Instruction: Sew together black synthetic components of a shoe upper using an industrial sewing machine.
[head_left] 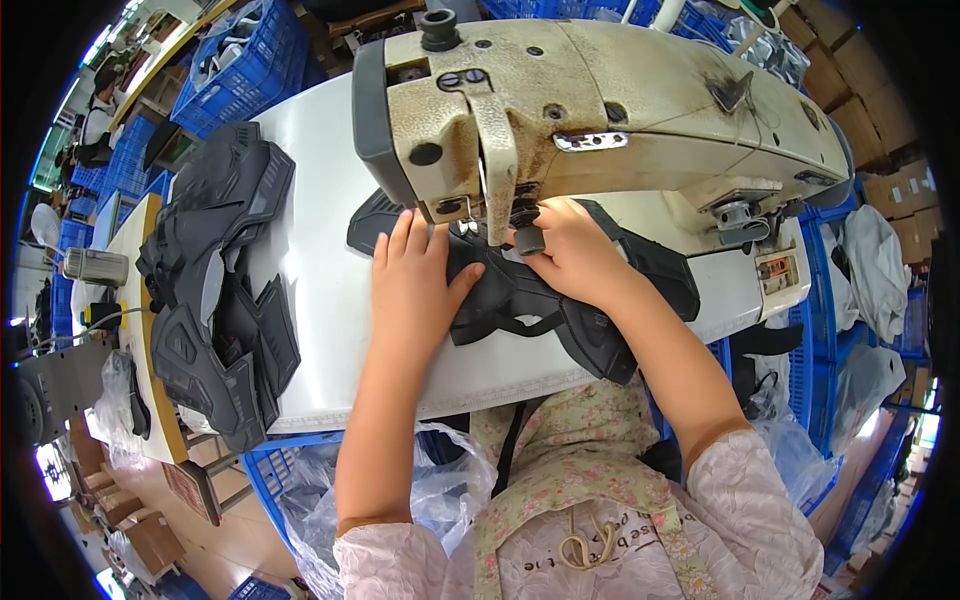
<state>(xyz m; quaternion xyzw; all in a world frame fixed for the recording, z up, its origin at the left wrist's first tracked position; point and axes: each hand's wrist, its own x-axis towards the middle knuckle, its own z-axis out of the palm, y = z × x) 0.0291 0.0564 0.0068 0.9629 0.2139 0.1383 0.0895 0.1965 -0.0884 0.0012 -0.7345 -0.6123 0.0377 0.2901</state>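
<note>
A black padded piece with straps and moulded panels (500, 297) lies on the white sewing table, partly beneath the head of a beige sewing machine (590, 90). My left hand (412, 275) rests flat on its left part, fingers stretched forward and thumb spread to the side. Close to the needle area, my right hand (575, 255) has its fingers bent and pressed together on the same piece. The dark knob (528, 238) at the machine's front covers some of those fingertips. What sits right under the presser foot is mostly hidden.
A pile of similar black padded pieces (215, 270) lies at the table's left. Below the front edge stands a blue crate (268, 470) with clear plastic bags. Another blue crate (285, 60) is at the back left. Bags and blue crates line the right side.
</note>
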